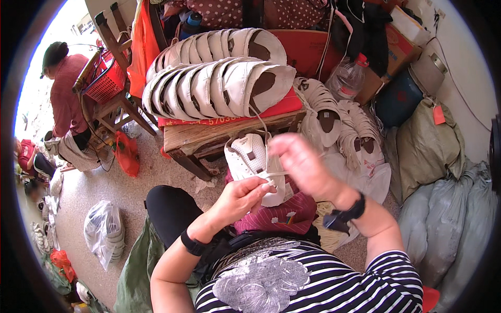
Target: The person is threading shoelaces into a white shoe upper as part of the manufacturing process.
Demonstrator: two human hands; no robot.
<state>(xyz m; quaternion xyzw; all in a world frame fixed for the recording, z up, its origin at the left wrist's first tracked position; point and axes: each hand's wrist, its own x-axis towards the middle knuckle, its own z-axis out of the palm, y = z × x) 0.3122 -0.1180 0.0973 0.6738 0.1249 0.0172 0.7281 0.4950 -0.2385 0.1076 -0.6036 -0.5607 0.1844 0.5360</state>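
Note:
A white shoe upper (241, 154) with a mesh front lies over my lap, on a maroon striped cloth (284, 213). My left hand (241, 197) is closed at the upper's near end, pinching a pale shoelace between thumb and finger. Just right of the upper is my right hand (302, 160), slightly blurred, its fingers bent around a strand of the lace. Ahead, two rows of nested white shoe uppers (209, 88) rest on a red box (276, 109) on a wooden stool (195, 138). A thin cord hangs from the front row toward my right hand.
More nested uppers (327, 117) stand right of the stool, near a clear bottle (347, 78). Grey sacks (449, 214) line the right side. Left on the floor lies a clear bag of uppers (106, 229). Another person (70, 96) sits far left, near a wooden chair (117, 107).

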